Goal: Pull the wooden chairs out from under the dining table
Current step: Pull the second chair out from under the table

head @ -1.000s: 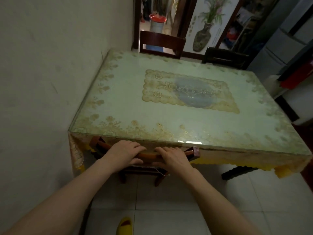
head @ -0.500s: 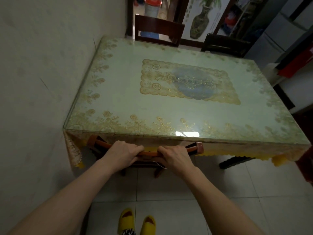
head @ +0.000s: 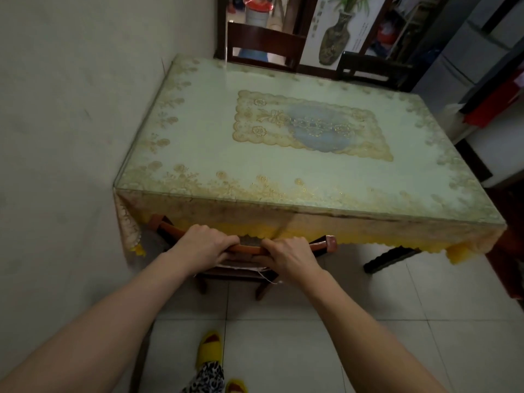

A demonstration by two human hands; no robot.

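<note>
Wooden and reddish-brown, the curved top rail of the near chair (head: 246,249) crosses the lower middle of the head view, just under the yellow scalloped hem of the tablecloth (head: 334,231). Both hands are on it, side by side with a small gap between them. The left hand (head: 202,245) has its fingers curled over the rail from above, left of centre; the right hand (head: 289,255) grips the same rail right of centre, knuckles up, fingers wrapped over the far side. The rail's two ends stick out beyond the hands, one at the left by the table corner, one at the right. Below the hands the chair's seat and two dark legs show against the pale floor tiles (head: 368,321); most of the seat lies beneath the table edge.

The dining table (head: 198,131) fills the centre of the frame, its left side against a plain wall (head: 71,109), with a glass sheet over the green-and-gold cloth. Beyond its far edge, at the upper middle, stands a dark wooden chair (head: 263,42), its back upright and close to the table. A second dark chair (head: 368,68) is at the upper right, also pushed in at the far side. A dark table foot (head: 388,258) rests on the tiles at the right. At the bottom centre, yellow slippers (head: 209,347) and a patterned trouser leg are visible.
</note>
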